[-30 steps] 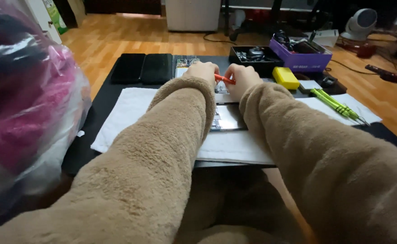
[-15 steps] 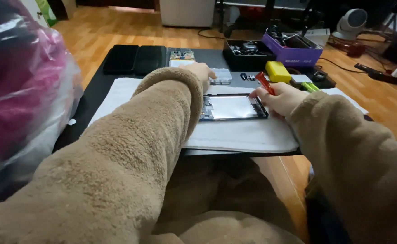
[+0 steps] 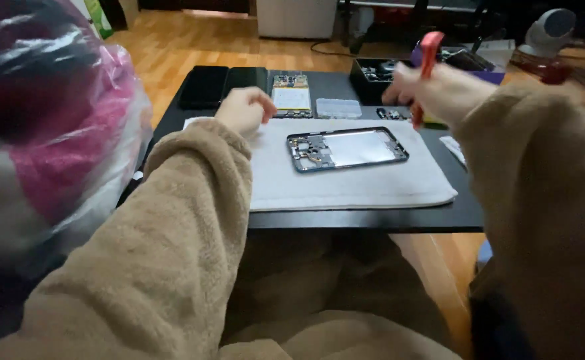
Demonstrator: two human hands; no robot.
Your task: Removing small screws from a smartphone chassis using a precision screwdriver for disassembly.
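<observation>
Black table (image 3: 372, 220) w/ white mat (image 3: 346, 183), wood floor (image 3: 172, 43); right hand (image 3: 432, 90) grip clamped on red screwdriver (image 3: 427, 63).

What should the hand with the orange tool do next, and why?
Probably bring the orange tool back down toward the opened phone frame. The right hand holds it lifted above the table's far side, away from the frame, which lies bare on the white mat. The left hand rests curled at the mat's corner, touching no part. That is only a guess.
</observation>
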